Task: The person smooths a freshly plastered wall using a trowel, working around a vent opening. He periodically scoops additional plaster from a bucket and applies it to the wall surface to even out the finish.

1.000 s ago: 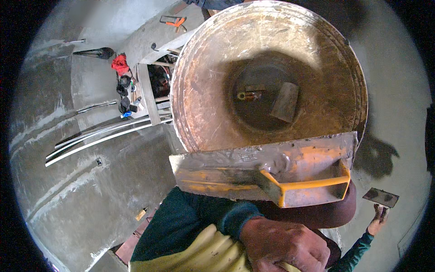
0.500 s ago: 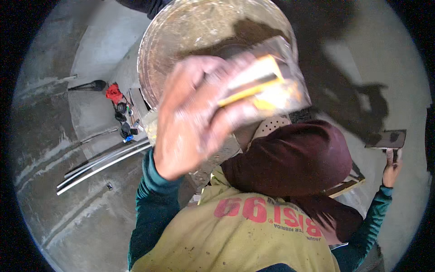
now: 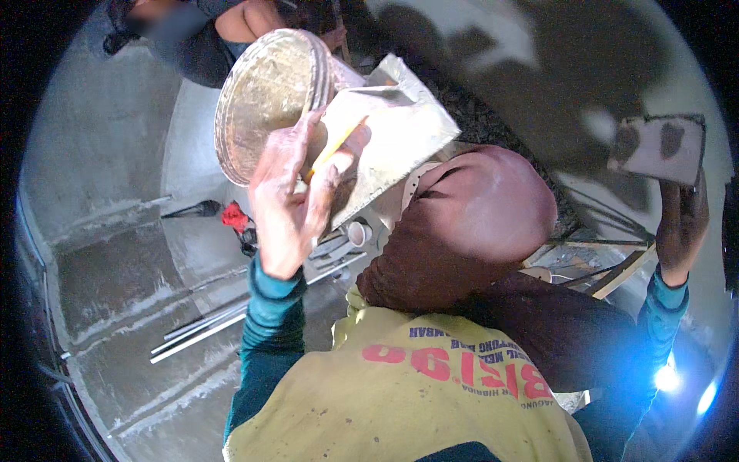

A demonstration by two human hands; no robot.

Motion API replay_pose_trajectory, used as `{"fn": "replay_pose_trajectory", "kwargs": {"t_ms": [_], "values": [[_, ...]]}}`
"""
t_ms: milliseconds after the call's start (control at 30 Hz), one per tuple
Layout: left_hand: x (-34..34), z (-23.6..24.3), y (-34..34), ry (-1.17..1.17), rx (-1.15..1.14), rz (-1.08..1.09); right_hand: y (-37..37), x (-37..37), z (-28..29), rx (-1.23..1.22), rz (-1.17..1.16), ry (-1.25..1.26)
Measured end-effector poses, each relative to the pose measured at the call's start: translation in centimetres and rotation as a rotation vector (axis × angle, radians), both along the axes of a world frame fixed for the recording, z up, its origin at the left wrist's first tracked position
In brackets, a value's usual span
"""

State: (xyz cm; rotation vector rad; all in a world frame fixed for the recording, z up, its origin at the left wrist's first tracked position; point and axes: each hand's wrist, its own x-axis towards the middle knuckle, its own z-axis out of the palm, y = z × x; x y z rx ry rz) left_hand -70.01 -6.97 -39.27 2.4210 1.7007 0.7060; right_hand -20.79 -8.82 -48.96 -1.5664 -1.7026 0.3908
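Note:
My left hand [image 3: 296, 192] is raised and shut on the yellow handle of a flat rectangular plastering float [image 3: 392, 142], which is smeared grey. The float rests against a round, mortar-crusted bucket [image 3: 265, 100] lying tilted at the upper left. Another person's arm [image 3: 246, 17] shows just above the bucket. My right hand [image 3: 681, 223] is up at the far right, shut on a small rectangular trowel [image 3: 660, 148] with dark patches of mortar, held against the grey wall. A maroon hood [image 3: 469, 223] and a yellow vest [image 3: 400, 385] fill the middle.
Curved grey cement walls [image 3: 108, 154] surround everything. Long pale pipes or rods [image 3: 208, 327] lie below at the left, near a red-and-black tool [image 3: 239, 223] and a dark tool [image 3: 196, 208]. Wooden slats [image 3: 616, 277] sit at the right. Bright lights [image 3: 670, 377] glare at the lower right.
The bucket has swung from overhead to the upper left and turned on its side. My left hand has lifted the float up against it. My right hand has risen with the trowel.

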Motion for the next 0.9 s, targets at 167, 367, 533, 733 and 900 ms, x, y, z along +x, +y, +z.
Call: {"fn": "replay_pose_trajectory", "kwargs": {"t_ms": [167,367,533,733,900], "values": [[-0.6,-4.2,3.2,-0.653,-0.456,-0.034,-1.3,0.7,0.4,0.015,0.001,0.094],[-10.0,-10.7,6.6,-0.783,-0.707,-0.238,-2.6,0.5,0.6,0.023,0.011,0.154],[-2.3,-13.1,7.8,-0.452,-0.931,0.024,-3.9,1.0,2.2,0.026,-0.065,0.011],[-3.7,-26.9,3.1,0.154,-0.436,0.117,-5.1,2.4,0.9,-0.036,-0.236,0.156],[-6.0,-34.8,3.1,0.27,-0.382,0.076,-9.9,5.7,-3.3,0.07,-0.38,-0.33]]}}
